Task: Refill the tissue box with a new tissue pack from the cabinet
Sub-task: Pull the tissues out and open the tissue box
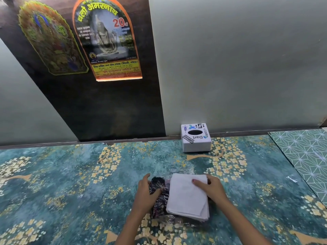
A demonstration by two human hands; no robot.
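A white stack of tissues (185, 198) lies half out of a dark printed plastic wrapper (160, 197) on the teal flowered tabletop (70, 174). My left hand (146, 193) grips the wrapper at its left side. My right hand (211, 189) holds the right edge of the tissue stack, fingers laid on top. The white tissue box (195, 137), covered in stickers and with a dark oval opening on top, stands farther back against the wall, apart from both hands.
A grey wall (238, 68) rises right behind the box. A dark panel (106, 106) with two religious posters hangs at the back left. A green geometric mat (304, 156) covers the table's right end.
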